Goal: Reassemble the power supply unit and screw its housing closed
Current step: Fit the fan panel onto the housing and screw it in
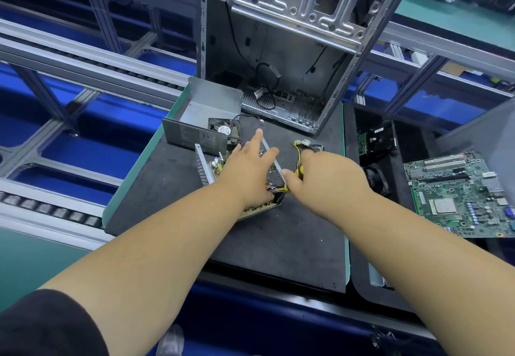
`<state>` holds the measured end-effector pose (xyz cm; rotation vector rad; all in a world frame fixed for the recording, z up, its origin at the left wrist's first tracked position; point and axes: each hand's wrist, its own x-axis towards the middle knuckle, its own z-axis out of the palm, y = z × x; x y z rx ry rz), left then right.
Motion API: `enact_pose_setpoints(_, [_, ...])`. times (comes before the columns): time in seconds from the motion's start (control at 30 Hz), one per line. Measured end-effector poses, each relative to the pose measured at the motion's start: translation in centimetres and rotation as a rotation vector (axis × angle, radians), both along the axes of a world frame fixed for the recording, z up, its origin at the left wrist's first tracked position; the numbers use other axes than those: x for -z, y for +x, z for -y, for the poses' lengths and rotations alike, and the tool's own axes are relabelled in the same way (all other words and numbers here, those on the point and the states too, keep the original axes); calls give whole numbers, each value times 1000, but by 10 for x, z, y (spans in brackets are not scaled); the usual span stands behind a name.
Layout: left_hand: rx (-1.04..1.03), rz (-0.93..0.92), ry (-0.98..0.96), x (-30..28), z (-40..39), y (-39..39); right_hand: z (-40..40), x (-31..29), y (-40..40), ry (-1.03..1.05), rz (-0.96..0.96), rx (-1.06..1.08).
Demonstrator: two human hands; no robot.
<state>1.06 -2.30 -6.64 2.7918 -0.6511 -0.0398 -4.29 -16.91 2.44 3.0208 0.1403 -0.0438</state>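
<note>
resting flat with straight fingers on the open psu base at mat centre, left hand; right hand grips its yellow wires; cover near the mat's far left corner, not yet fitted or screwed

Bright even light, wide-angle edge distortion

An electronics assembly line is shown. A black anti-static mat is flanked by grey aluminium-profile roller conveyors, and a stripped silver steel computer chassis and a green motherboard are laid out.
</note>
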Motion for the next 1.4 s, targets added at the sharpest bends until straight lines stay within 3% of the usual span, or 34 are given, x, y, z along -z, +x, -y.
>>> enact_pose_setpoints(0.07, [-2, 4, 9, 0, -1, 0, 5, -5, 2, 235, -91, -38])
enact_pose_setpoints(0.13, [-2, 1, 5, 1, 0, 1, 7, -9, -1, 298, -143, -128])
enact_pose_setpoints(0.23, [6, -3, 2, 0, -1, 1, 6, -7, -5, 118, -113, -213])
enact_pose_setpoints(0.43, [2, -1, 0, 0, -1, 0, -2, 3, 1, -254, -29, -142])
enact_pose_setpoints(0.6, [5, 1, 20, -1, 0, 0, 5, 13, -9, -195, 72, -63])
enact_pose_setpoints(0.77, [-3, -11, 25, -2, 0, 0, 15, -4, -4, 94, -198, -126])
enact_pose_setpoints(1.0, [3, -14, 30, -2, 0, 0, -3, 0, 1, -253, -134, -120])
enact_pose_setpoints(1.2, [4, -15, 24, -1, 1, 0, -2, -5, 3, -23, -162, -102])
enact_pose_setpoints(1.4, [8, -7, 21, 0, -1, 0, -3, -4, 4, -242, -138, -130])
